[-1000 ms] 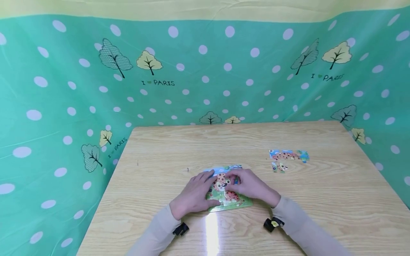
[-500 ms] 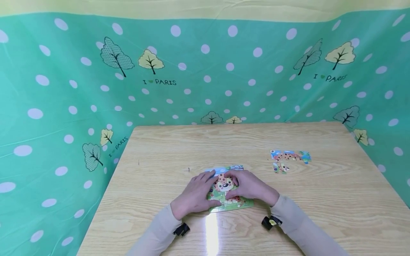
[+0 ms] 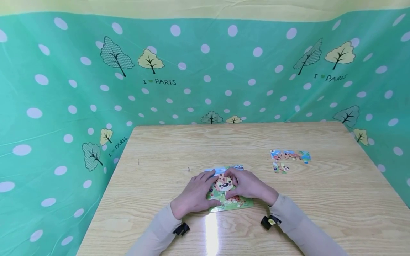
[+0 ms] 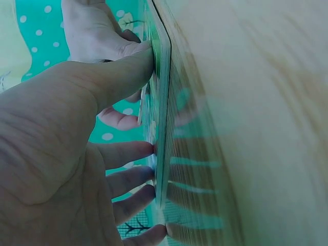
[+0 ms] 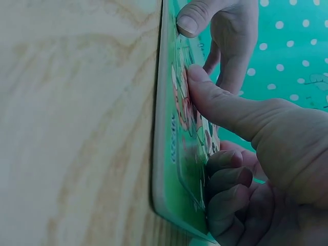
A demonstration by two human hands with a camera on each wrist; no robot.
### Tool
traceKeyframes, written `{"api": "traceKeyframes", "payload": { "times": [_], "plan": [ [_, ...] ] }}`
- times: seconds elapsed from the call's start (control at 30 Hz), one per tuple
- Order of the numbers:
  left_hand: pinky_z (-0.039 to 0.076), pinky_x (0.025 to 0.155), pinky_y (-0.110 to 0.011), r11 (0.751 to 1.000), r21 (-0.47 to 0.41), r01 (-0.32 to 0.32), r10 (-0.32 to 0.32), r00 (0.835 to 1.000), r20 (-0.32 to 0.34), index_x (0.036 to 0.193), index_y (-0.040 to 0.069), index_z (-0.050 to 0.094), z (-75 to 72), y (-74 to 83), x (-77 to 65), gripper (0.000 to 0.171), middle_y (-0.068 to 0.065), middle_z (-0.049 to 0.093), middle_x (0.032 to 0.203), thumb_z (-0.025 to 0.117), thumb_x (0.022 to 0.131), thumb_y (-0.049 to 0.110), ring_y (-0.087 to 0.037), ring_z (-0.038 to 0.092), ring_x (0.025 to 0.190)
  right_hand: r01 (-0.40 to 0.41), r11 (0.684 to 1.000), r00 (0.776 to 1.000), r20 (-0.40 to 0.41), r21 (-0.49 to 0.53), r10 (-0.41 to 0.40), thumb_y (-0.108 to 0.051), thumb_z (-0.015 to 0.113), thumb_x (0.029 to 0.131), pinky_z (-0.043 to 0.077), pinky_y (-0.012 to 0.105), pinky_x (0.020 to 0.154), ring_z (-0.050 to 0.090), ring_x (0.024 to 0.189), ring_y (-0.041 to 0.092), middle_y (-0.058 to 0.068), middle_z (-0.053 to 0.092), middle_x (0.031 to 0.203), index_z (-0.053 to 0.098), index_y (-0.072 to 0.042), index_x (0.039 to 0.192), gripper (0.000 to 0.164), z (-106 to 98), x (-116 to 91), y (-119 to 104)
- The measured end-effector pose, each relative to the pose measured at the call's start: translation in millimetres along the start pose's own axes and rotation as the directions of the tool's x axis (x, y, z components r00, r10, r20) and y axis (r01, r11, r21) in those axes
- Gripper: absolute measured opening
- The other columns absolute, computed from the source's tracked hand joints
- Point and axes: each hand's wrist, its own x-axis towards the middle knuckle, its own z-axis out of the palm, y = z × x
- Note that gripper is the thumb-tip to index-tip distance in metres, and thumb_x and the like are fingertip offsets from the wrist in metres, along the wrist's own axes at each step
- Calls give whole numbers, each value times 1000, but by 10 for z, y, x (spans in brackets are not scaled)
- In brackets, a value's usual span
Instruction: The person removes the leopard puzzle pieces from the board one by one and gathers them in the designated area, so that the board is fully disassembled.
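A jigsaw puzzle board (image 3: 246, 204) with a spotted cartoon leopard and green and blue surroundings lies flat on the table before me. My left hand (image 3: 194, 195) rests on its left side, fingers spread, and in the left wrist view the thumb and fingertips touch the board. From the right, my right hand (image 3: 248, 184) reaches over the picture. Its thumb and index finger pinch a puzzle piece (image 3: 225, 185) bearing the leopard's face, while the other fingers curl near the board in the right wrist view. Seen from the left wrist, that piece stands slightly off the surface.
Back right on the wooden table (image 3: 179, 145) lies a row of loose puzzle pieces (image 3: 286, 155), with a smaller group of pieces (image 3: 280, 168) just in front. A tiny dark speck (image 3: 188, 169) sits left of the board. Polka-dot cloth (image 3: 205, 89) hangs behind the table.
My right thumb and index finger have spread from a tighter pinch and shifted slightly over the leopard picture, showing more of its face. The left hand stays in place.
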Motion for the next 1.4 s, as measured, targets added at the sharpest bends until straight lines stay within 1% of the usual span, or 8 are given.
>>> {"api": "traceKeyframes", "payload": {
  "times": [0.23, 0.33, 0.43, 0.57, 0.7, 0.9, 1.13, 1.4],
  "plan": [
    [39, 124, -61, 1000, -2, 1, -1, 1000, -5, 160, 10, 47, -2, -8, 1, 89, -13, 36, 173, 80, 91, 55, -35, 37, 158, 23, 1000, 1000, -19, 17, -23, -35, 96, 79, 38, 22, 61, 45, 67, 9, -1, 56, 79, 63, -14, 129, 63, 3, -8, 8],
    [39, 124, -61, 1000, -2, 0, 0, 1000, -6, 160, 10, 47, 3, -11, 2, 89, -12, 36, 173, 80, 91, 56, -35, 37, 158, 33, 999, 999, -36, 26, -32, -34, 96, 80, 39, 22, 63, 45, 67, 9, -2, 55, 79, 64, -15, 126, 59, -6, -18, 15],
    [38, 125, -61, 1000, -1, 1, -1, 1000, -2, 161, 11, 47, 11, -14, 2, 90, -12, 35, 173, 80, 91, 57, -35, 37, 158, 64, 997, 995, -74, 37, -61, -31, 93, 84, 42, 23, 64, 47, 68, 9, -3, 58, 82, 67, -16, 120, 47, -29, -28, 19],
    [37, 126, -61, 1000, -11, 9, -9, 1000, 6, 161, 11, 46, 17, -14, 2, 91, -11, 35, 174, 80, 91, 57, -35, 35, 159, 116, 991, 986, -127, 72, -106, -25, 85, 92, 47, 23, 62, 52, 68, 8, -5, 67, 91, 72, -16, 110, 23, -75, -39, 18],
    [37, 126, -61, 1000, -19, 12, -12, 1000, 6, 161, 11, 46, 17, -14, 3, 91, -11, 35, 174, 80, 91, 57, -35, 35, 159, 121, 983, 987, -124, 136, -104, -23, 77, 99, 46, 22, 57, 52, 63, 7, -3, 73, 98, 75, -16, 106, 10, -116, -45, 22],
    [37, 125, -61, 1000, -23, 13, -13, 1000, 3, 161, 12, 46, 16, -15, 8, 90, -11, 35, 174, 80, 91, 57, -35, 36, 159, 96, 978, 991, -107, 188, -76, -22, 72, 103, 46, 22, 59, 53, 64, 8, -1, 74, 100, 77, -17, 106, 8, -132, -42, 48],
    [37, 126, -61, 1000, -23, 17, -17, 1000, 5, 161, 12, 46, 10, -12, 4, 91, -11, 35, 174, 80, 90, 57, -35, 36, 159, 71, 976, 992, -117, 207, -47, -25, 72, 103, 43, 22, 56, 50, 61, 8, 0, 75, 102, 78, -20, 103, 8, -121, -38, 62],
    [37, 125, -61, 1000, -21, 12, -12, 1000, -2, 161, 11, 46, 8, -11, 1, 90, -12, 35, 174, 80, 91, 57, -35, 36, 158, 63, 970, 990, -135, 235, -32, -27, 72, 103, 43, 22, 53, 50, 59, 9, 2, 76, 102, 79, -18, 105, 12, -145, -33, 66]
  ]
}}
